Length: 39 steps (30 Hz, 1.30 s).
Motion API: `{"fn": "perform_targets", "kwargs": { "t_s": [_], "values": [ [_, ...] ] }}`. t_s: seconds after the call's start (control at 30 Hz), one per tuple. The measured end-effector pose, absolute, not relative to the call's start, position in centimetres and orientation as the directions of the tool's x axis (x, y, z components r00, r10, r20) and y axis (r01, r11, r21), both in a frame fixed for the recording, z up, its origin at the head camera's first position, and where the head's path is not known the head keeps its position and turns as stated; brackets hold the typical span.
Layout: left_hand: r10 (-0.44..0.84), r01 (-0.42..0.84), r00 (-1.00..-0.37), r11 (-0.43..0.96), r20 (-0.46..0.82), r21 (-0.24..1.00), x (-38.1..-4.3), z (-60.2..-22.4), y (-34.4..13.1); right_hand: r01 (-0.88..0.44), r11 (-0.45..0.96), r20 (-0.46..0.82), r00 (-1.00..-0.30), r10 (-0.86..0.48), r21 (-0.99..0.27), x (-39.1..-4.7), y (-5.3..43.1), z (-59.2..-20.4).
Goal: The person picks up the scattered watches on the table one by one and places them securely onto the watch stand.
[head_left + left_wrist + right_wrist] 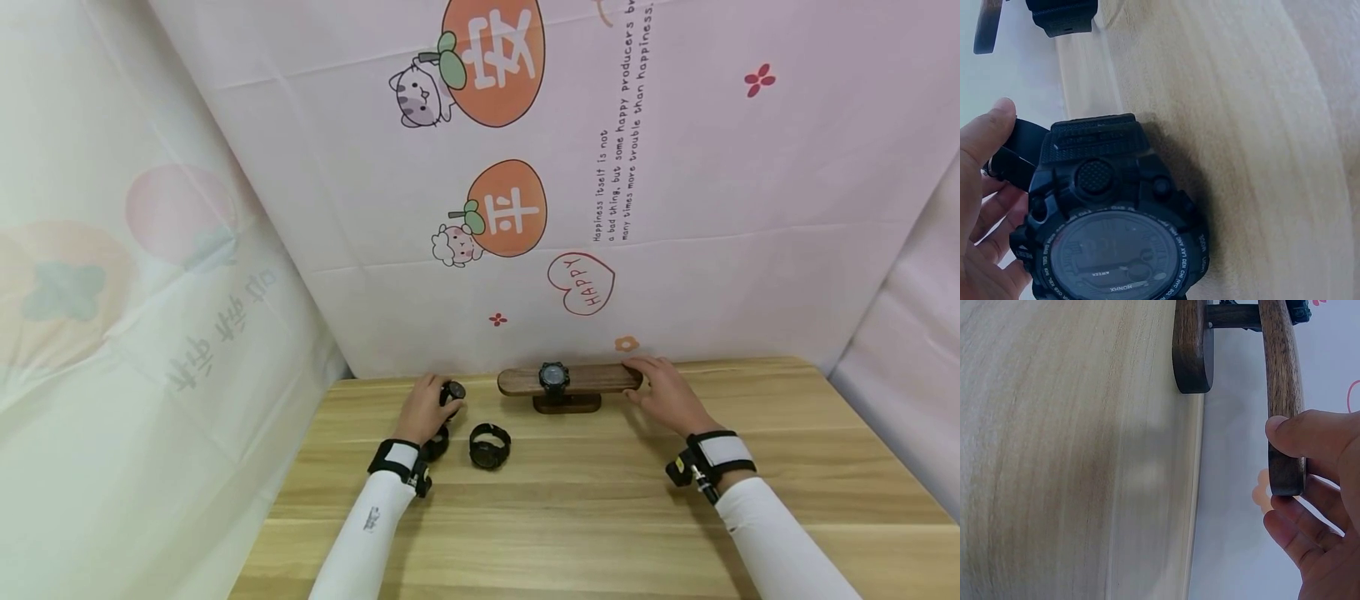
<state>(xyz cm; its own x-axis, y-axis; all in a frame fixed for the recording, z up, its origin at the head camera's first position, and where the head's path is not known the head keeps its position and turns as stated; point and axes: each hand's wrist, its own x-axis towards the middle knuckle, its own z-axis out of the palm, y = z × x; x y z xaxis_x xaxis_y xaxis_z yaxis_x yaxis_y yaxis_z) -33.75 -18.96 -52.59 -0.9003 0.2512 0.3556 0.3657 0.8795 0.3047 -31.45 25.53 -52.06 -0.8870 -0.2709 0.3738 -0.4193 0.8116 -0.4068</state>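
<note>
A dark wooden watch stand (pixel 517 382) with a raised bar stands at the back of the table, a black digital watch (pixel 553 377) strapped round the bar. At the bar's right end, my right hand (pixel 666 396) grips the wood between thumb and fingers, clearly seen along the bar (pixel 1284 375) in the right wrist view. My left hand (pixel 423 408) holds another black watch (pixel 455 389) at the back left; only its dark band (pixel 1022 150) shows in the left wrist view. Beneath that wrist sits a large black digital watch (pixel 1113 250), partly hidden in the head view.
A further black watch (pixel 489 447) rests on the wood-grain table (pixel 570 508), in front of the stand and right of my left hand. Printed white cloth (pixel 360 200) hangs right behind the table's back edge, with another cloth (pixel 150 350) along the left.
</note>
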Motion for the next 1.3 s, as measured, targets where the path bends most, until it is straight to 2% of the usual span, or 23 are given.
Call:
{"fn": "perform_targets", "kwargs": {
  "t_s": [0.67,1.3],
  "values": [
    [0.264,0.43,-0.883,0.789,0.389,0.44,-33.7,-52.6,-18.8,-0.418,0.808,0.371,-0.889,-0.269,-0.415,-31.5,25.4,-51.9],
    [0.266,0.424,-0.898,0.739,0.351,0.524,-33.5,-52.5,-17.9,-0.413,0.808,0.366,-0.892,-0.265,-0.421,-31.5,25.4,-52.0]
  ]
}}
